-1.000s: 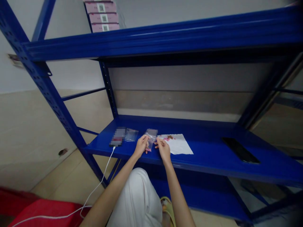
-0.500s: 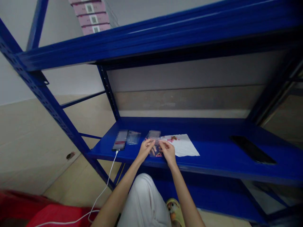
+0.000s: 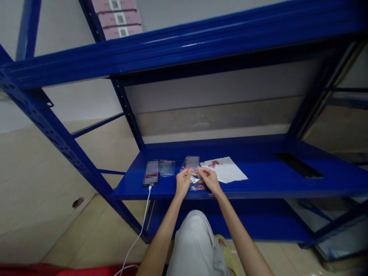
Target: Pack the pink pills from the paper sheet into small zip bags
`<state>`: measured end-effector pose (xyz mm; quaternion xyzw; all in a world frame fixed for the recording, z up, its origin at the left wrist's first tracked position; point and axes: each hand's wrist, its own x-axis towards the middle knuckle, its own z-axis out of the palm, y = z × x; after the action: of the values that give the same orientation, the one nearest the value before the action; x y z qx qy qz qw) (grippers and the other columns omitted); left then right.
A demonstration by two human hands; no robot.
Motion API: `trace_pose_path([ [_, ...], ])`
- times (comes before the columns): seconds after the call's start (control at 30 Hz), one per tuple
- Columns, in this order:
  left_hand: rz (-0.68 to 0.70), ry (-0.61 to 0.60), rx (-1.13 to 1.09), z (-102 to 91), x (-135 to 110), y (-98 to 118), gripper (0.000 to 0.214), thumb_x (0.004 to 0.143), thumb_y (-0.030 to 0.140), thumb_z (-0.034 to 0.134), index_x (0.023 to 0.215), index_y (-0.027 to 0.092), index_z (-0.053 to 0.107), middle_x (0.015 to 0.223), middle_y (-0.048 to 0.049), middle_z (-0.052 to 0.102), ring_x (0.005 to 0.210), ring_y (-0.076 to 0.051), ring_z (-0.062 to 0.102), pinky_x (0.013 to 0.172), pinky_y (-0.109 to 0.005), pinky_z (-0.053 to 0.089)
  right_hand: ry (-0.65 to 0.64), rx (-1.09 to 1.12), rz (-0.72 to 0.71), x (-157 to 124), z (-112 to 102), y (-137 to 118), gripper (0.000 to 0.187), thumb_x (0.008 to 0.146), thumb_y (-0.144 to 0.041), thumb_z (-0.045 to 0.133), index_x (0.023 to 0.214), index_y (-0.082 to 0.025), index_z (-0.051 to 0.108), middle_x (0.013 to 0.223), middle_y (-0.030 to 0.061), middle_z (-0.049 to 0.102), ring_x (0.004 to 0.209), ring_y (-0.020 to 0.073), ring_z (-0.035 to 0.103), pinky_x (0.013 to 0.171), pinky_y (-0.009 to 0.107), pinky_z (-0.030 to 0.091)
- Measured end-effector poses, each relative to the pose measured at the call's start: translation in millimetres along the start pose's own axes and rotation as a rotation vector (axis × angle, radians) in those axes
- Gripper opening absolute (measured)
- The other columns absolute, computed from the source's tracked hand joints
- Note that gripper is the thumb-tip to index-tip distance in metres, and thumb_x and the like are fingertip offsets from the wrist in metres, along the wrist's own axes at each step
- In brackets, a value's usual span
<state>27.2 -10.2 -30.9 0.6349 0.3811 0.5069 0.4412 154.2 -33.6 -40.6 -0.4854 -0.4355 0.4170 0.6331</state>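
Between my two hands is a clear plastic bag [image 3: 197, 183] with pink beads and some brownish pieces in it. My left hand [image 3: 183, 181] pinches the bag's upper left side, fingers closed. My right hand [image 3: 210, 179] grips its upper right side, also closed. Just behind the hands lies another clear bag [image 3: 192, 161], with some pink at its lower left. To the right, a white paper sheet [image 3: 230, 172] carries a small heap of pink and brown beads [image 3: 214, 164]. Farther left is a flat clear zip bag [image 3: 167, 168].
A phone [image 3: 151, 172] with a white cable [image 3: 140, 230] lies at the left of the blue shelf [image 3: 258, 188]. A dark phone [image 3: 299, 165] rests toward the right. A blue beam [image 3: 184, 42] crosses above, with pink boxes [image 3: 123, 19] on the upper level.
The camera view has shifted, so the shelf and its things sit differently in the picture. Both hands still hold the bag, whose plastic now looks more crumpled and shiny between them.
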Motion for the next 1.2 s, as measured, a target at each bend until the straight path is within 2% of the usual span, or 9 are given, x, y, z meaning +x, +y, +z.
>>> trace_pose_path([
  [0.1, 0.002, -0.016, -0.026, -0.8, -0.8, 1.4, 0.036, 0.078, 0.045, 0.050, 0.078, 0.013, 0.066, 0.079, -0.0085, 0.069, 0.073, -0.019, 0.064, 0.056, -0.024, 0.050, 0.004, -0.034, -0.012, -1.6, -0.3, 0.5, 0.039, 0.063, -0.050, 0.066, 0.077, -0.013, 0.067, 0.064, 0.0030, 0.064, 0.054, 0.0145, 0.056, 0.044, 0.024, 0.049],
  [0.23, -0.078, -0.051, -0.082, -0.9, -0.2, 1.3, 0.038, 0.074, 0.049, 0.054, 0.077, 0.012, 0.065, 0.073, -0.0073, 0.069, 0.049, -0.015, 0.060, 0.040, -0.022, 0.044, 0.008, -0.035, -0.009, -2.8, -1.3, -1.6, 0.039, 0.063, -0.050, 0.066, 0.075, -0.013, 0.067, 0.065, 0.0037, 0.065, 0.055, 0.0154, 0.057, 0.043, 0.023, 0.047],
  [0.33, -0.110, -0.070, -0.097, -0.5, 0.8, 1.3, 0.037, 0.073, 0.047, 0.056, 0.077, 0.012, 0.065, 0.069, -0.0066, 0.069, 0.037, -0.011, 0.054, 0.035, -0.020, 0.039, 0.004, -0.002, 0.009, -3.8, -2.4, -4.6, 0.037, 0.063, -0.049, 0.067, 0.075, -0.014, 0.066, 0.061, 0.0023, 0.063, 0.054, 0.0154, 0.057, 0.043, 0.024, 0.048],
  [0.53, -0.064, -0.051, -0.057, -1.6, 2.7, -0.6, 0.030, 0.074, 0.041, 0.058, 0.074, 0.013, 0.069, 0.069, -0.0058, 0.070, 0.060, -0.016, 0.063, 0.048, -0.021, 0.046, -0.037, 0.011, 0.018, -5.3, -3.4, -5.4, 0.033, 0.064, -0.047, 0.067, 0.075, -0.016, 0.065, 0.059, 0.0001, 0.061, 0.053, 0.0134, 0.055, 0.039, 0.020, 0.046],
  [0.77, -0.107, -0.099, -0.047, 1.0, 2.3, -4.0, 0.028, 0.074, 0.040, 0.059, 0.077, 0.013, 0.067, 0.074, -0.0046, 0.069, 0.058, -0.015, 0.062, 0.050, -0.021, 0.047, -0.072, 0.008, 0.073, -4.0, -5.6, -0.7, 0.033, 0.063, -0.047, 0.069, 0.071, -0.015, 0.064, 0.059, 0.0018, 0.063, 0.052, 0.0150, 0.057, 0.039, 0.022, 0.048],
  [0.97, -0.152, -0.110, 0.049, -2.2, -0.4, -7.7, 0.031, 0.076, 0.042, 0.056, 0.078, 0.014, 0.069, 0.064, -0.0049, 0.069, 0.040, -0.013, 0.058, 0.036, -0.020, 0.035, -0.100, 0.065, 0.129, -5.0, -9.4, 0.6, 0.028, 0.063, -0.042, 0.071, 0.069, -0.015, 0.063, 0.062, 0.0028, 0.064, 0.057, 0.0157, 0.060, 0.043, 0.024, 0.052],
  [1.2, -0.172, -0.130, -0.025, -7.7, -0.9, -5.9, 0.034, 0.079, 0.043, 0.052, 0.079, 0.012, 0.067, 0.064, -0.0075, 0.070, 0.041, -0.013, 0.059, 0.037, -0.019, 0.032, -0.131, 0.072, 0.134, -6.8, -9.6, -5.8, 0.032, 0.068, -0.046, 0.065, 0.073, -0.015, 0.068, 0.066, 0.0022, 0.064, 0.057, 0.0134, 0.059, 0.045, 0.023, 0.053],
])
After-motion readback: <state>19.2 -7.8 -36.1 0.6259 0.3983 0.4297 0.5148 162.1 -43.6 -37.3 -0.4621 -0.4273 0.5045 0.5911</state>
